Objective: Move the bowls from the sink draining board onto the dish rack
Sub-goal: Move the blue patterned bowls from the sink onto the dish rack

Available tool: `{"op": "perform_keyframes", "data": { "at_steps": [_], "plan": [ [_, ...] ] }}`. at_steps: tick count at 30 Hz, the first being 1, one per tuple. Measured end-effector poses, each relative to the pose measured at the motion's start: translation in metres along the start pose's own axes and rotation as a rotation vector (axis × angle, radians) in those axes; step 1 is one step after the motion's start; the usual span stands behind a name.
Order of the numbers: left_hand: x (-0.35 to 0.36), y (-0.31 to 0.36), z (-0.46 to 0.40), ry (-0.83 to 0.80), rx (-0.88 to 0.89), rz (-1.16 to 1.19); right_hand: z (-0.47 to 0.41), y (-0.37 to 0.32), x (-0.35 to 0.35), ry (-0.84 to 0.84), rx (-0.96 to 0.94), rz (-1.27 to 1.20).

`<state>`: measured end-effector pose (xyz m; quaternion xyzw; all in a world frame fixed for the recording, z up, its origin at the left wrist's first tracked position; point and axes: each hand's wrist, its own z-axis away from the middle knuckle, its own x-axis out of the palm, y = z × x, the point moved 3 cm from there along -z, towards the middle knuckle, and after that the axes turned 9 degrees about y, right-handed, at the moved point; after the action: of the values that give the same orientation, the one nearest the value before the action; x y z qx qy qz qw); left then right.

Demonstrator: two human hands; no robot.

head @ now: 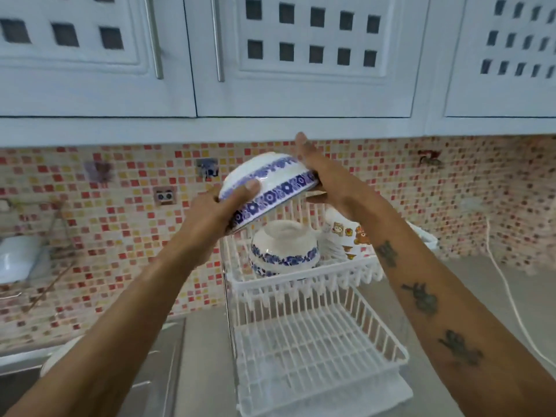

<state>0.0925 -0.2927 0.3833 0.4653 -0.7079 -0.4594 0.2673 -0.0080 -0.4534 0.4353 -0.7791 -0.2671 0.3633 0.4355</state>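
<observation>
Both hands up in the middle of the frame now. The left hand point(224, 206) is clamped on the lower-left rim of the blue-patterned bowl point(267, 188), thumb pressed flat across its outside wall. The right hand point(319, 173) grips the opposite rim, fingers stretched up toward the cabinet edge. The bowl is carried upside down and tilted, foot pointing to the upper left, mouth facing down and right.

Here's what matters: straight below the bowl sits the dish rack point(304, 299), a white two-tier wire frame on the bench point(469, 284). Its upper tier already carries a matching stack of inverted bowls point(282, 251), so the drop is near vertical, with both hands equally close. I'd say it goes on that stack or just beside it.

Further right on that tier, white cups with cartoon bear pictures point(349, 236); no lettering I can make out. The lower tier looks bare. At lower left, the sink edge point(168, 341), with something white half hidden behind the left forearm.
</observation>
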Motion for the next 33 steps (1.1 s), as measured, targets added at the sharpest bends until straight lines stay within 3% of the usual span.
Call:
{"op": "perform_keyframes", "data": {
  "at_steps": [3, 6, 18, 33],
  "plan": [
    [0.027, 0.010, 0.000, 0.113, 0.293, -0.329, -0.014, 0.019, -0.008, 0.037, 0.033, 0.041],
    [0.043, -0.004, -0.007, 0.149, 0.372, -0.588, -0.022, 0.042, -0.006, 0.036, 0.138, 0.103],
    [0.064, -0.053, -0.016, 0.061, 0.159, -0.751, -0.044, 0.111, 0.017, 0.062, 0.272, 0.069],
    [0.067, -0.069, -0.021, -0.082, -0.033, -0.858, -0.060, 0.138, 0.028, -0.034, 0.256, 0.183]
  ]
}}
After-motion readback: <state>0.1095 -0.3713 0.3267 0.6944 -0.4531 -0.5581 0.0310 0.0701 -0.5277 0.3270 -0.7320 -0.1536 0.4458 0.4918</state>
